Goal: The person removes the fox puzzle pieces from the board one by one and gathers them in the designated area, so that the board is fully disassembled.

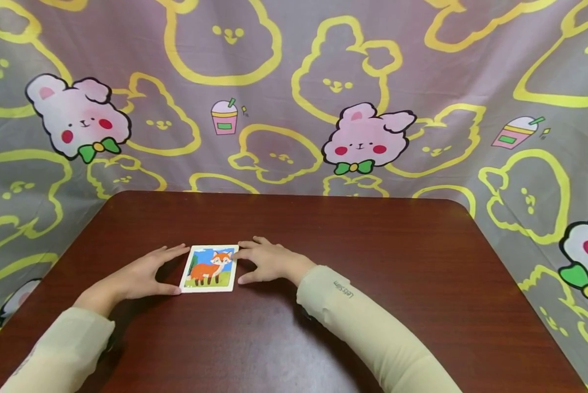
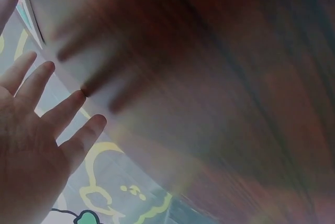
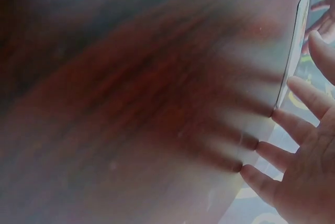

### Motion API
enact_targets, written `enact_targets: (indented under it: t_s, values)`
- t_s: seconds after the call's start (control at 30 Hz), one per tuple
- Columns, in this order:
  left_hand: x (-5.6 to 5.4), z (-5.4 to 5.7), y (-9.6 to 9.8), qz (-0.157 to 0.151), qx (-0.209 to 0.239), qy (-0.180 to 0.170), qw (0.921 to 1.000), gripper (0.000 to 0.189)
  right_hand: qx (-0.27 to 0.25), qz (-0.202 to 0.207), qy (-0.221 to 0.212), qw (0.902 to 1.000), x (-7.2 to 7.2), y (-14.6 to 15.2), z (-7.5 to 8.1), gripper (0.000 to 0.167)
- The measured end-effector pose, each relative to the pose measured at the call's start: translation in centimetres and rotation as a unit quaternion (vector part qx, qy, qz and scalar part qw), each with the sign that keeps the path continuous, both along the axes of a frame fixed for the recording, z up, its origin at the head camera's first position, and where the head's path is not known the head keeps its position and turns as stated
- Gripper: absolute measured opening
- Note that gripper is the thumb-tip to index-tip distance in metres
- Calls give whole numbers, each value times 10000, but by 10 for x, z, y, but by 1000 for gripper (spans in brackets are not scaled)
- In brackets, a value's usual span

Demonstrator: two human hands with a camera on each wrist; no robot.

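Observation:
A flat, nearly square fox picture [image 1: 209, 269] with a white border lies on the table, left of the middle in the head view. At its left side is my left hand [image 1: 138, 274], thumb tip at the near corner and fingertips by the far corner. My right hand [image 1: 269, 263] reaches the opposite side, where a finger overlaps the right border and the thumb points at the near right corner. Both wrist views show spread, mostly straight fingers. Only a thin edge of the picture [image 3: 299, 28] shows in the right wrist view.
Dark reddish-brown wood makes up the tabletop [image 1: 372, 262], with rounded far corners. Behind it and along both sides hangs a grey curtain [image 1: 269, 98] printed with yellow outlines, rabbits and drink cups. Light sleeves cover both forearms.

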State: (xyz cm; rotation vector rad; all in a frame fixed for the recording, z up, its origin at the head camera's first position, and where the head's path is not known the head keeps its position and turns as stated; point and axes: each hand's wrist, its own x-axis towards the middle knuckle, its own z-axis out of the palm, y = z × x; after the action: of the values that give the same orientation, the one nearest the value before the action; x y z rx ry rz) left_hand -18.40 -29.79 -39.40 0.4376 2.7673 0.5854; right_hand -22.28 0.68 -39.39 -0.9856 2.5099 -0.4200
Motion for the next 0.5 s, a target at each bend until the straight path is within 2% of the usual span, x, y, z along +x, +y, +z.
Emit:
enact_targets:
  t_s: [0.3,0.5]
  values:
    - [-1,5,4,-23,-93,-102,9999,99,66,-13,106,9999,1,0,0,63]
    - [-2,1,6,-58,-175,-27,9998,99,31,-79,-49,10000,-1,2,0,63]
